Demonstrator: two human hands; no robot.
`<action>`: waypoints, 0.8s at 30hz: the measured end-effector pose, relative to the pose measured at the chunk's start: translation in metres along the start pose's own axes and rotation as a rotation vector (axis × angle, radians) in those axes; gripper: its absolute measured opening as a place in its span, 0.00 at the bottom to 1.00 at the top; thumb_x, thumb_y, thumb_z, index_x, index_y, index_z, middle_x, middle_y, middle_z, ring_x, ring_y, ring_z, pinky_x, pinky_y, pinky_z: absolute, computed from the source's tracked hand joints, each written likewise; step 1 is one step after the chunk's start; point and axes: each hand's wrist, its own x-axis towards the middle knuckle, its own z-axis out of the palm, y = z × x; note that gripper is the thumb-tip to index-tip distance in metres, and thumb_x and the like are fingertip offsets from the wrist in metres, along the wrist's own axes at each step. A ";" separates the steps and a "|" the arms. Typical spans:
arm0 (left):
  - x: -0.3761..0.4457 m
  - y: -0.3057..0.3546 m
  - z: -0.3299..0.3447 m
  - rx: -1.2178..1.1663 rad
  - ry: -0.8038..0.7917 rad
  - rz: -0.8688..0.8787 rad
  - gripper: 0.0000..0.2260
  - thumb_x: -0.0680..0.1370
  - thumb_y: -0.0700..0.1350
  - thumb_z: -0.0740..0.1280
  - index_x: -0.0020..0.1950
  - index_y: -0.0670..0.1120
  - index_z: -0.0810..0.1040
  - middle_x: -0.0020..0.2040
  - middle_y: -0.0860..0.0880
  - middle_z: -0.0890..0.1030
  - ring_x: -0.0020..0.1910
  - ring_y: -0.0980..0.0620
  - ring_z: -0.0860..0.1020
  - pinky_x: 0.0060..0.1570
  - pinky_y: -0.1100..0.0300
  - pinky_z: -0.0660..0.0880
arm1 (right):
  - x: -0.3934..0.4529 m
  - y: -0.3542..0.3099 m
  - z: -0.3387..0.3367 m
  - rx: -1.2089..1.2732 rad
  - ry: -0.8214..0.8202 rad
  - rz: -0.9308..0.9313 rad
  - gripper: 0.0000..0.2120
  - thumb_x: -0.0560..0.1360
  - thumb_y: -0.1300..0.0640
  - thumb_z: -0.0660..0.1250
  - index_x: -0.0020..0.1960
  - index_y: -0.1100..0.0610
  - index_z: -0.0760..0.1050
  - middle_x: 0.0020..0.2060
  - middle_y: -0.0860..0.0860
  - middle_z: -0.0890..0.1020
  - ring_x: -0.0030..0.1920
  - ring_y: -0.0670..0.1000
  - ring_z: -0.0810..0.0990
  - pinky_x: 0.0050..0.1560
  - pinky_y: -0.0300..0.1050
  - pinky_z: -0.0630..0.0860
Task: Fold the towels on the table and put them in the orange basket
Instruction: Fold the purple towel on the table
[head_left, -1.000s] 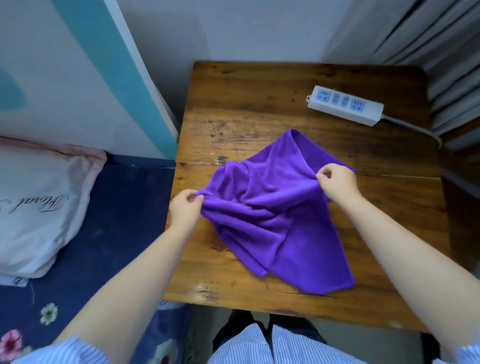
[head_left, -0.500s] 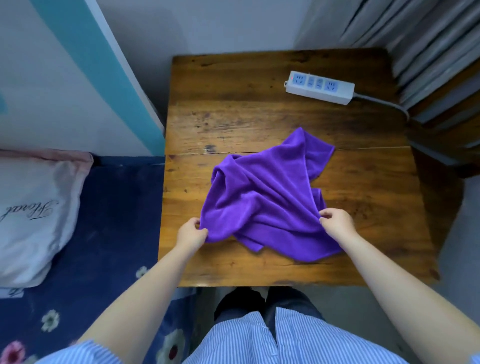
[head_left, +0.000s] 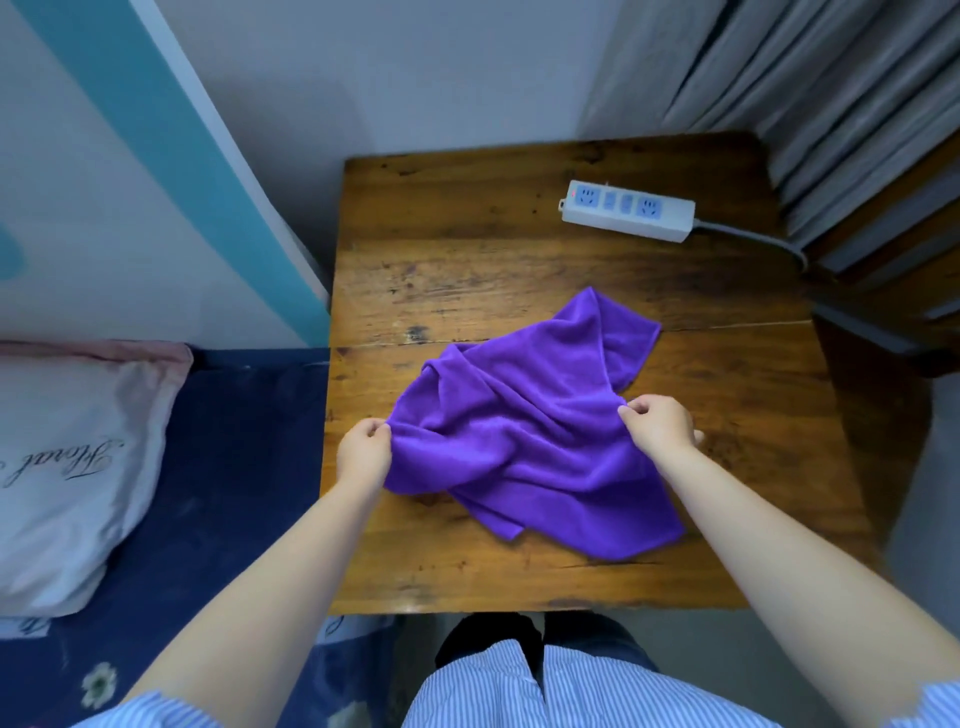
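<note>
The purple towel lies crumpled on the middle of the wooden counter, its long axis running diagonally from a far corner that points toward the power strip down to a near-right corner by the counter's near edge. Its surface is bunched in loose folds. The left hand pinches the towel's left edge near the counter's left side; the right hand pinches a gather of cloth on the towel's right side, the two hands held well apart across it. The white power strip rests at the far right of the counter, its grey cable running off to the right. Left of the counter is a bed with a dark blue floral sheet and a pale pillow; grey curtains hang at the far right
</note>
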 end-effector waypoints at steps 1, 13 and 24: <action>0.002 0.011 -0.005 -0.043 0.028 0.010 0.13 0.79 0.40 0.56 0.55 0.38 0.78 0.50 0.42 0.76 0.50 0.44 0.73 0.52 0.54 0.70 | 0.002 -0.007 -0.010 0.023 0.021 -0.035 0.10 0.77 0.54 0.61 0.49 0.57 0.80 0.54 0.57 0.80 0.60 0.60 0.74 0.62 0.51 0.64; -0.032 0.229 -0.105 -0.441 0.449 0.493 0.13 0.79 0.40 0.58 0.58 0.38 0.78 0.57 0.40 0.80 0.58 0.43 0.77 0.55 0.59 0.70 | -0.015 -0.171 -0.233 0.180 0.516 -0.507 0.12 0.77 0.55 0.59 0.53 0.58 0.80 0.57 0.58 0.80 0.62 0.59 0.74 0.64 0.51 0.64; -0.053 0.207 -0.126 -0.422 0.528 0.587 0.12 0.78 0.38 0.58 0.55 0.34 0.77 0.56 0.35 0.79 0.57 0.39 0.76 0.55 0.55 0.70 | -0.036 -0.149 -0.251 0.248 0.482 -0.657 0.09 0.73 0.63 0.63 0.47 0.64 0.81 0.33 0.57 0.76 0.39 0.54 0.75 0.48 0.44 0.70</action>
